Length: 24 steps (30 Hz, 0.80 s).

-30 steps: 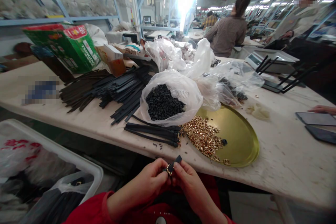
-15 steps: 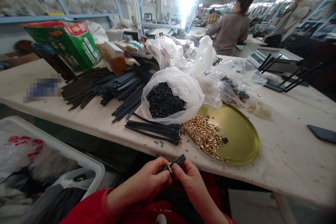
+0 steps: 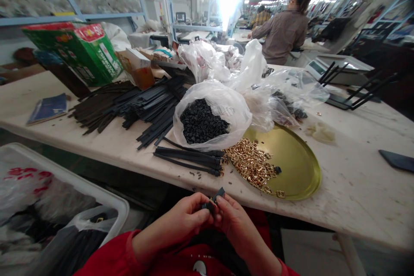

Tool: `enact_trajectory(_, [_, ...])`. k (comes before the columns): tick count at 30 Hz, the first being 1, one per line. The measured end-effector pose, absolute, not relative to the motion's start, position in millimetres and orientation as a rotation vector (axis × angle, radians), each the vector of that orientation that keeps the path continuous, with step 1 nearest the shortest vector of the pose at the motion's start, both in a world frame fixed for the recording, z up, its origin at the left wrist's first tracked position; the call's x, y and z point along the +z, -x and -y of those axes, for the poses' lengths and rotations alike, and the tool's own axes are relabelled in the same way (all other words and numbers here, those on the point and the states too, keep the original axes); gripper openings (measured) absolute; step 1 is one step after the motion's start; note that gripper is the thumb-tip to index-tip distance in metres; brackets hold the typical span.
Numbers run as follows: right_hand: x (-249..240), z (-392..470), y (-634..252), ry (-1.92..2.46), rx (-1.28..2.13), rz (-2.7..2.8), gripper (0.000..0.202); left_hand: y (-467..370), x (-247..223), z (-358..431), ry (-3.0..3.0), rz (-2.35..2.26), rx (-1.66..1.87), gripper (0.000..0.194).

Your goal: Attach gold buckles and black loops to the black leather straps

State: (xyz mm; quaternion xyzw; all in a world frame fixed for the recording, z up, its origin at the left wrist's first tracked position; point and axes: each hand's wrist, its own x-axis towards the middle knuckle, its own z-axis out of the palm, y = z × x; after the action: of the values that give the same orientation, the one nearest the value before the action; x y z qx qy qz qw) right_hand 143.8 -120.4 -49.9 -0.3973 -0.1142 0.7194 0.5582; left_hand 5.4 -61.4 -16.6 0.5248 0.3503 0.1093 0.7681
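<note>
Both hands meet in front of my body, just off the table's near edge. My left hand (image 3: 194,213) pinches a black strap (image 3: 219,194) from the left. My right hand (image 3: 231,213) is closed on the same strap from the right, its thumb on top near the strap's end. The gold buckle between the fingers is mostly covered. Beyond the hands, finished-looking black straps with gold buckles (image 3: 190,159) lie on the table, beside a gold tray (image 3: 297,168) with many gold buckles (image 3: 250,164). A white plastic bag (image 3: 234,125) holds small black loops (image 3: 203,123).
Loose black strips (image 3: 152,103) and a blue booklet (image 3: 48,108) lie on the table (image 3: 129,157) at left, near a green box (image 3: 90,58). A white bin (image 3: 121,207) stands below left. A dark phone-like slab (image 3: 396,160) lies right. A person (image 3: 283,32) stands beyond.
My right hand's fingers have moved closer to my left hand, and the strap end shows less. The buckle is now more hidden. The view has shifted slightly.
</note>
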Motion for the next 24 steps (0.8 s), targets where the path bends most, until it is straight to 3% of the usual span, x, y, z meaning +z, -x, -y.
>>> enact_trajectory(11, [-49, 119, -147, 1.017, 1.627, 0.341, 0.03, 1, -14, 57, -1.231, -0.737, 0.114, 0.03])
enact_trajectory(14, [-51, 120, -149, 1.09, 1.52, 0.46, 0.028, 0, -8, 53, -1.583, -0.78, 0.185, 0.025])
enact_trajectory(19, [-48, 117, -153, 1.192, 1.393, 0.529, 0.041, -3, -11, 50, -2.254, -1.028, 0.237, 0.034])
enact_trajectory(24, [-47, 113, -155, 1.324, 1.281, 0.701, 0.036, 0, -11, 53, -2.034, -1.056, 0.3, 0.028])
